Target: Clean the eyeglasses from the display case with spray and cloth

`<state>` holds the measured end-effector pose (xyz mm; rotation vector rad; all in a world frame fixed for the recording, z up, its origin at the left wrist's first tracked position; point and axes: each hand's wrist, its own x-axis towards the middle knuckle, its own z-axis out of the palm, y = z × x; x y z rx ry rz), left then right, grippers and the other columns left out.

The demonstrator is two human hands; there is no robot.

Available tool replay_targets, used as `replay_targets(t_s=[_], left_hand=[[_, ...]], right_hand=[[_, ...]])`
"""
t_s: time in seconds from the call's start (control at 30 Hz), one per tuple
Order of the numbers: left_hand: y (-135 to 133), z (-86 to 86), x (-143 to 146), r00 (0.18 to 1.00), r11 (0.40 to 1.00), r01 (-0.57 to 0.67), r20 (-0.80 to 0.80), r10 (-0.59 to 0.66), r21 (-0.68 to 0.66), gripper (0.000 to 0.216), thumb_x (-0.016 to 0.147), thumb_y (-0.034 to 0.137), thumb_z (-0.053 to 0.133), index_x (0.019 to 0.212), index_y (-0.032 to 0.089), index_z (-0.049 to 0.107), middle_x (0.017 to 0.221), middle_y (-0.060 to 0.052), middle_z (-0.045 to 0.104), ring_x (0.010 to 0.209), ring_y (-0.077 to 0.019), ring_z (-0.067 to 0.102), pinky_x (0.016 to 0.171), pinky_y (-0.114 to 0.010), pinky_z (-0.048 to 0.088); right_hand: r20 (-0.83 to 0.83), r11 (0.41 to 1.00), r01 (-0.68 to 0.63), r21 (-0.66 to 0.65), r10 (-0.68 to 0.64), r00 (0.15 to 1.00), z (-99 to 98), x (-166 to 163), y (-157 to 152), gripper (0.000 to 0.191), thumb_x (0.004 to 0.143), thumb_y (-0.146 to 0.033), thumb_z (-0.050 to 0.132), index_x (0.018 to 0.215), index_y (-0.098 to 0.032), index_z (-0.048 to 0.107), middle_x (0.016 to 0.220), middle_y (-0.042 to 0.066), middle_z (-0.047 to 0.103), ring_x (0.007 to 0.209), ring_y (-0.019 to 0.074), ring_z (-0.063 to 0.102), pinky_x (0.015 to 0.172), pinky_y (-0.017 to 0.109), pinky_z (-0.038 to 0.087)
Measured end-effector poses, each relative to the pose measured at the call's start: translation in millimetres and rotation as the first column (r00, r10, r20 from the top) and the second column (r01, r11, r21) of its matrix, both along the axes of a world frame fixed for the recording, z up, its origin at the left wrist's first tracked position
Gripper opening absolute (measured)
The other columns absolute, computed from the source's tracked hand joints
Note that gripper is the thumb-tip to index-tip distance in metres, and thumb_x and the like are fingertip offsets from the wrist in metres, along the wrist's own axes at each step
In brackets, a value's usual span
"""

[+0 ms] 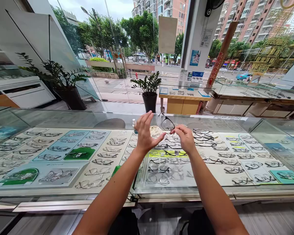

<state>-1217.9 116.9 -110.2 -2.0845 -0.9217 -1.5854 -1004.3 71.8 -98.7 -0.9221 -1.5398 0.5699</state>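
My right hand (185, 137) pinches a pair of dark-rimmed eyeglasses (171, 121) by one side, holding them raised above the glass counter. My left hand (145, 133) is held up to their left, fingers stretched and thumb spread toward the glasses, with nothing in its grasp. Between the hands, a crumpled cream-coloured cloth (156, 130) appears on the countertop. A small bottle with a white cap (134, 123) stands just behind my left hand, partly hidden by it.
Beneath my arms is a glass display case (137, 190) with rows of eyeglasses inside. A potted plant (150, 101) stands beyond it, near the window, with another potted plant (70, 94) farther left. A wooden cabinet (183, 106) is behind the counter.
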Motion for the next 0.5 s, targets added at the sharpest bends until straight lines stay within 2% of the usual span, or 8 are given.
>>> replay_targets(t_s=[0.07, 0.13, 0.23, 0.37, 0.43, 0.5], left_hand=[[-4.7, 0.9, 2.9, 0.997, 1.000, 0.025, -0.075, -0.026, -0.007, 0.098, 0.083, 0.058, 0.081, 0.164, 0.021, 0.039, 0.155, -0.020, 0.060, 0.147, -0.0393, 0.051, 0.121, -0.052, 0.034], [-7.2, 0.5, 4.6, 0.992, 0.999, 0.031, -0.121, -0.036, -0.040, 0.089, 0.084, 0.055, 0.083, 0.159, 0.023, 0.047, 0.148, -0.017, 0.068, 0.144, -0.0389, 0.054, 0.119, -0.052, 0.034], [-7.6, -0.7, 4.5, 0.991, 0.997, 0.022, -0.130, -0.031, -0.070, 0.073, 0.084, 0.055, 0.085, 0.147, 0.024, 0.061, 0.133, -0.014, 0.076, 0.136, -0.0384, 0.060, 0.114, -0.051, 0.034], [-6.9, -0.1, 3.8, 0.992, 0.998, 0.039, -0.116, -0.045, -0.055, 0.067, 0.084, 0.057, 0.086, 0.139, 0.025, 0.066, 0.125, -0.012, 0.079, 0.127, -0.0367, 0.066, 0.109, -0.050, 0.038], [-7.1, 0.6, 4.2, 0.994, 0.998, 0.055, -0.097, -0.058, -0.028, 0.065, 0.085, 0.056, 0.086, 0.138, 0.024, 0.066, 0.124, -0.012, 0.080, 0.122, -0.0346, 0.069, 0.106, -0.048, 0.041], [-7.4, 0.9, 4.9, 0.997, 0.998, 0.055, -0.051, -0.055, -0.017, 0.064, 0.086, 0.056, 0.086, 0.137, 0.024, 0.066, 0.125, -0.012, 0.079, 0.119, -0.0329, 0.071, 0.104, -0.046, 0.045]], right_hand=[[0.084, 1.000, 0.003, 0.022, -0.005, 0.996, 0.4, 1.4, -0.9, 0.030, 0.097, -0.034, 0.058, 0.074, -0.026, 0.074, 0.082, 0.002, 0.076, 0.087, 0.0241, 0.066, 0.091, 0.040, 0.046], [0.146, 0.999, 0.011, 0.034, -0.016, 0.989, 0.5, 3.1, -0.9, 0.029, 0.096, -0.031, 0.058, 0.072, -0.026, 0.073, 0.079, 0.001, 0.076, 0.084, 0.0233, 0.065, 0.090, 0.039, 0.045], [0.208, 0.999, 0.027, 0.042, -0.035, 0.978, 0.7, 5.5, -0.3, 0.030, 0.096, -0.028, 0.057, 0.070, -0.026, 0.073, 0.076, -0.001, 0.075, 0.079, 0.0223, 0.066, 0.091, 0.040, 0.043], [0.234, 0.999, 0.036, 0.037, -0.044, 0.971, 2.2, 7.2, -1.2, 0.031, 0.096, -0.028, 0.058, 0.069, -0.026, 0.072, 0.075, -0.001, 0.076, 0.078, 0.0223, 0.067, 0.093, 0.041, 0.044], [0.234, 0.996, 0.061, 0.069, -0.076, 0.969, 3.1, 7.3, -2.8, 0.028, 0.098, -0.031, 0.058, 0.074, -0.026, 0.073, 0.080, 0.000, 0.078, 0.083, 0.0234, 0.068, 0.094, 0.043, 0.045], [0.204, 0.982, 0.123, 0.141, -0.150, 0.967, 3.3, 7.4, -4.3, 0.021, 0.098, -0.035, 0.059, 0.090, -0.026, 0.076, 0.094, 0.003, 0.079, 0.093, 0.0256, 0.069, 0.095, 0.044, 0.047]])
